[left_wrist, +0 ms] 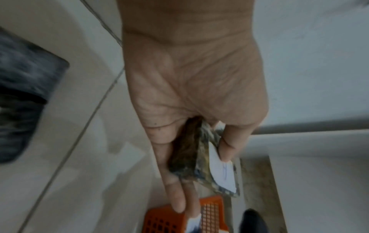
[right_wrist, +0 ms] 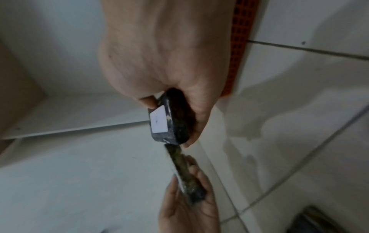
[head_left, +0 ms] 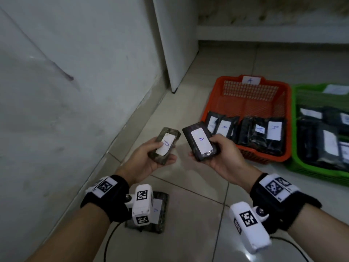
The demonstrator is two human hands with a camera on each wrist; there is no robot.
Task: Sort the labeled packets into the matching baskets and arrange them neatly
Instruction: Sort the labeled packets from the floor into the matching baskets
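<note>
Orange basket [head_left: 245, 87] near green basket [head_left: 294, 129], hands each gripping one packet, spare packet [head_left: 160, 214] on floor

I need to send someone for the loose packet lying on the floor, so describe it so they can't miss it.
Start at the orange basket tagged A, then come back across the floor tiles toward the person. The packet on the floor lies flat under the left wrist, partly hidden by the wrist camera. Unlike the packets in the hands and baskets, nothing holds it.
</note>
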